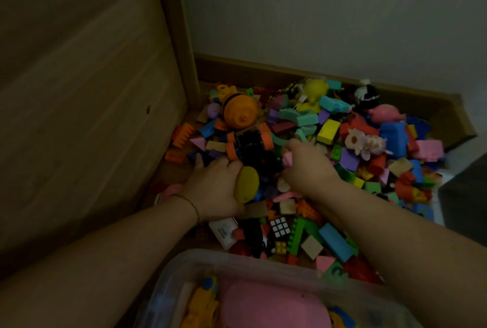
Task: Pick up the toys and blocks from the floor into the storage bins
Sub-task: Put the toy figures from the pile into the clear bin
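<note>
Yellow toy [247, 184]: rounded, mustard-coloured, at the near left edge of the pile, enclosed by curled fingers.
Left hand [213, 188]: fingers wrapped round the yellow toy; thin bracelet [191, 205] on the wrist.
Pink piece [288, 159]: small, pinched at the fingertips, over the middle of the pile.
Right hand [307, 168]: fingers bent, pinching the pink piece.
Pile of toys and blocks [328, 131]: on the floor, between the wooden panel [79, 116] and the wall.
Puzzle cube [279, 226]: in the pile, between the forearms.
Storage bin [237, 259]: clear plastic, nearest the camera, holding a large pink toy [271, 306].
</note>
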